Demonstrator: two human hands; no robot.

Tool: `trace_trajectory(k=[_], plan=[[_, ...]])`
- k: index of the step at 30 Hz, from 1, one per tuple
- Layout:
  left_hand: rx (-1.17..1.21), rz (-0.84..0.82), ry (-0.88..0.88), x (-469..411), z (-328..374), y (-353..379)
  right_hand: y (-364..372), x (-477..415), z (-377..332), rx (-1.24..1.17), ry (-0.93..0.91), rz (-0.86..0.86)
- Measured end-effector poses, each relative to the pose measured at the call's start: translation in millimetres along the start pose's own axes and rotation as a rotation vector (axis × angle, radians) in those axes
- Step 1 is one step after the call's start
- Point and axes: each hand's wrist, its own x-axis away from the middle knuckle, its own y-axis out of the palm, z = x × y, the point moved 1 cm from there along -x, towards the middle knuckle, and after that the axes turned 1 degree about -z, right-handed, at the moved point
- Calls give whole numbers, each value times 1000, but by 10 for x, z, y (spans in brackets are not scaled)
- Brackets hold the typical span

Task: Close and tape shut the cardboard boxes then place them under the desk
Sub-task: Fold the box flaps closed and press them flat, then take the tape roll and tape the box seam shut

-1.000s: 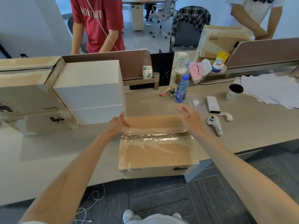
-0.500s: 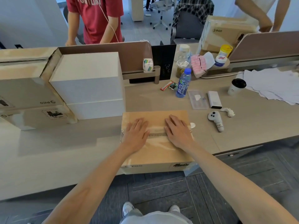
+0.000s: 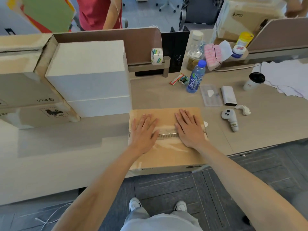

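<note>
Right at the near edge of the desk (image 3: 250,130) sits our closed cardboard box (image 3: 168,155), its front face overhanging that edge a little, with a strip of clear tape (image 3: 167,135) running across the seam of the top flaps. We have our left hand (image 3: 144,135) and our right hand (image 3: 189,130) lying flat on the lid, fingers spread and gripping nothing, one palm on each side of the bare stretch of tape. Toward the far edge stands a roll of tape (image 3: 156,56) against the divider, and a blue water bottle (image 3: 195,77) stands upright beyond the box's far right corner.
</note>
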Motion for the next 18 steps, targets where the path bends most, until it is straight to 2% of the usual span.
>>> trace_trajectory(k=[4, 11, 18], plan=[[-13, 19, -15, -131, -46, 8, -10, -153, 37, -14, -9, 20], [5, -40, -120, -336, 1, -31, -54, -492, 166, -22, -81, 11], [8, -67, -218, -634, 110, -102, -136, -773, 243, -99, -158, 181]])
